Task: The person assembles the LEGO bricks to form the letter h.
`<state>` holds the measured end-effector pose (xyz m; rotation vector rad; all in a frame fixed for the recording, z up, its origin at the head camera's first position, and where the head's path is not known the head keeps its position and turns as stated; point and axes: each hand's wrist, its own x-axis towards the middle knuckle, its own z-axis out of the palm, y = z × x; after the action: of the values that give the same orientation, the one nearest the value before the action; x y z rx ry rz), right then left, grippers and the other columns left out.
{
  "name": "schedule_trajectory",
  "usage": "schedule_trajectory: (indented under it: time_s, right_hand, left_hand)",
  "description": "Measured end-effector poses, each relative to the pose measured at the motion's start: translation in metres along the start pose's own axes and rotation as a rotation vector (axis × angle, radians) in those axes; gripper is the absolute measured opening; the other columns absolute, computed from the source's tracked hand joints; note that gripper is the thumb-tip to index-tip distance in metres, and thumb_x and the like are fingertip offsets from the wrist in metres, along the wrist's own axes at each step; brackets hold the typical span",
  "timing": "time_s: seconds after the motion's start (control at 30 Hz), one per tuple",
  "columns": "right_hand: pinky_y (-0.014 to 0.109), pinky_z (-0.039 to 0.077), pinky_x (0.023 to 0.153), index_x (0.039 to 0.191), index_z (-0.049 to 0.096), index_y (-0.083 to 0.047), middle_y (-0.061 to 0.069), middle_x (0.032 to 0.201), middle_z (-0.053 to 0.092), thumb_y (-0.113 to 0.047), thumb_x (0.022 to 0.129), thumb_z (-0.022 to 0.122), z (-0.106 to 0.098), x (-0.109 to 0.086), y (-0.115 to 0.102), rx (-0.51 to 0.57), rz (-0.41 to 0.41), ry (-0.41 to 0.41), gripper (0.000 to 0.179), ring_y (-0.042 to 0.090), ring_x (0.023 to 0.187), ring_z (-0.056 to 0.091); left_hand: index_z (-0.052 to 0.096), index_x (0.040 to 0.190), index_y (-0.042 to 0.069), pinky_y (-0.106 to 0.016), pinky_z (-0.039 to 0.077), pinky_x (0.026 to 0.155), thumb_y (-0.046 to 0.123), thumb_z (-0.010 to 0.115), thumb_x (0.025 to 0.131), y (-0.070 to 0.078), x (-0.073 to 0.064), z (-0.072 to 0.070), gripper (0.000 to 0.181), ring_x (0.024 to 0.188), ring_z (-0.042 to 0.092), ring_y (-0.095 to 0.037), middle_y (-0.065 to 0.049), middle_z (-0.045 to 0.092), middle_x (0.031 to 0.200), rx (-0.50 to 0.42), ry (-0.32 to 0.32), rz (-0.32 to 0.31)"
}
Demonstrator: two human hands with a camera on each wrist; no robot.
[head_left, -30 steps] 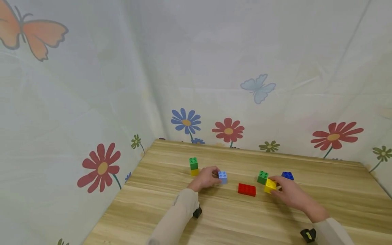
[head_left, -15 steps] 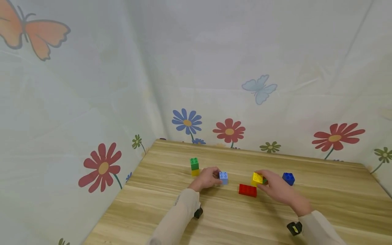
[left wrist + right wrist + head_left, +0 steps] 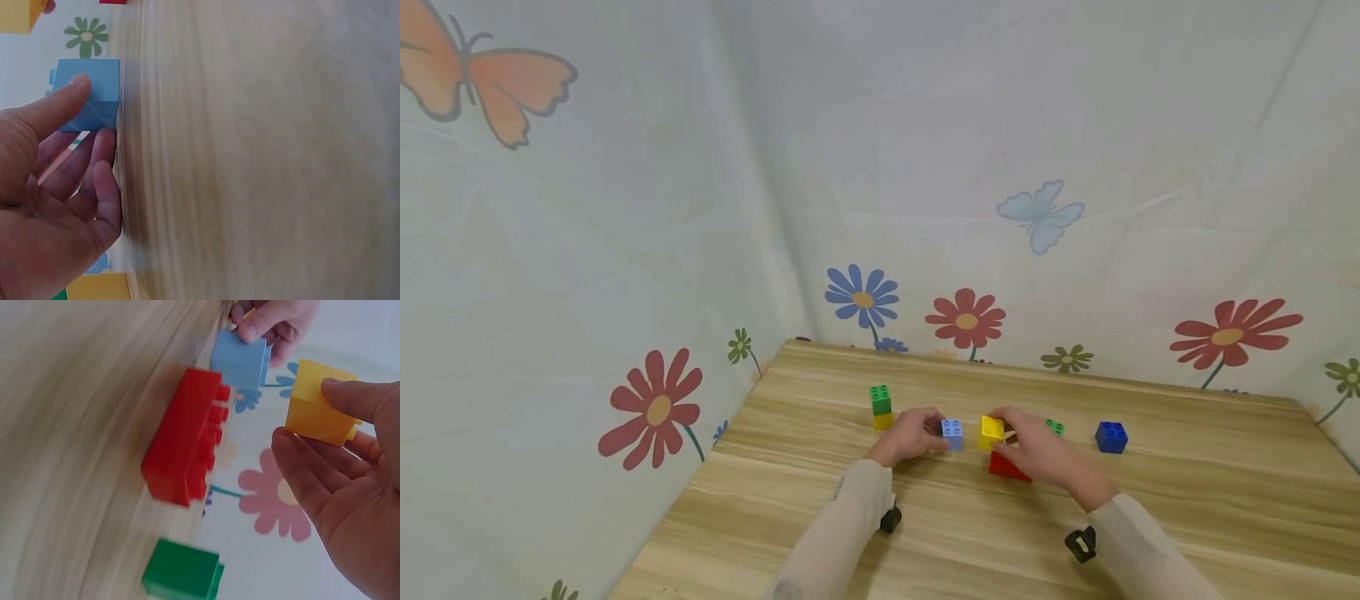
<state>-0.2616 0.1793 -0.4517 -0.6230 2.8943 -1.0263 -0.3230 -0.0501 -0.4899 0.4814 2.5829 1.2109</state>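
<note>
A light blue toy brick (image 3: 952, 434) stands on the wooden table, and my left hand (image 3: 912, 435) pinches it between thumb and fingers. In the left wrist view the thumb lies flat on one side of that light blue brick (image 3: 94, 94). My right hand (image 3: 1043, 448) holds a yellow brick (image 3: 991, 432) by its sides. The right wrist view shows this yellow brick (image 3: 322, 403) raised above the table, studs away from the tabletop. Below it lies a long red brick (image 3: 181, 437), partly hidden by my right hand in the head view.
Left of my left hand stands a green brick (image 3: 881, 399) stacked on a yellow one (image 3: 883, 421). Another green brick (image 3: 1056, 427) shows behind my right hand, and a dark blue brick (image 3: 1111, 437) sits farther right. A flower-printed curtain (image 3: 880, 167) borders the table.
My right hand has carried the yellow brick leftward, from beside the green brick, over the red brick and close to the light blue one. The left hand stays in place on its brick.
</note>
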Motion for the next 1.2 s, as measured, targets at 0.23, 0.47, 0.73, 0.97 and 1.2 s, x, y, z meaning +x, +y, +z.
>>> schedule_trajectory:
  time_s: [0.23, 0.47, 0.73, 0.97, 1.2]
  right_hand:
    - [0.036, 0.051, 0.084, 0.125, 0.051, -0.007, 0.005, 0.115, 0.057, -0.010, 0.089, 0.067, 0.012, 0.013, -0.006, 0.045, -0.031, -0.007, 0.039, 0.021, 0.099, 0.059]
    - [0.036, 0.051, 0.084, 0.127, 0.048, -0.007, 0.007, 0.116, 0.057, -0.012, 0.090, 0.065, 0.019, 0.020, -0.008, 0.092, -0.017, 0.000, 0.041, 0.023, 0.101, 0.059]
    - [0.037, 0.050, 0.086, 0.128, 0.047, -0.007, 0.008, 0.117, 0.057, -0.013, 0.091, 0.065, 0.020, 0.029, -0.015, 0.105, 0.031, -0.001, 0.042, 0.023, 0.103, 0.059]
    - [0.038, 0.049, 0.088, 0.127, 0.048, -0.008, 0.009, 0.119, 0.057, -0.010, 0.089, 0.066, 0.021, 0.034, -0.017, 0.118, 0.038, -0.005, 0.042, 0.025, 0.106, 0.058]
    - [0.039, 0.049, 0.088, 0.122, 0.049, -0.009, 0.009, 0.118, 0.057, -0.008, 0.088, 0.067, 0.027, 0.038, -0.015, 0.102, 0.046, -0.016, 0.039, 0.024, 0.105, 0.058]
  left_hand:
    - [0.066, 0.108, 0.012, -0.031, 0.049, 0.083, 0.016, 0.076, 0.080, -0.003, 0.002, 0.001, 0.030, 0.088, 0.059, -0.013, 0.002, 0.064, 0.099, -0.023, -0.011, 0.009]
    - [0.066, 0.109, 0.011, -0.031, 0.050, 0.082, 0.015, 0.076, 0.081, -0.005, 0.003, 0.001, 0.030, 0.085, 0.058, -0.013, 0.004, 0.064, 0.097, -0.028, -0.039, 0.030]
    - [0.067, 0.109, 0.011, -0.030, 0.049, 0.083, 0.015, 0.076, 0.081, -0.003, 0.003, 0.000, 0.030, 0.089, 0.060, -0.013, 0.003, 0.066, 0.098, 0.004, -0.037, 0.069]
    - [0.067, 0.112, 0.011, -0.032, 0.049, 0.086, 0.013, 0.074, 0.082, -0.001, 0.003, 0.001, 0.031, 0.091, 0.060, -0.014, 0.003, 0.066, 0.101, -0.010, -0.044, 0.043]
    - [0.069, 0.110, 0.012, -0.032, 0.049, 0.086, 0.016, 0.076, 0.081, -0.001, 0.002, 0.000, 0.030, 0.089, 0.060, -0.012, 0.004, 0.067, 0.099, 0.020, -0.029, 0.050]
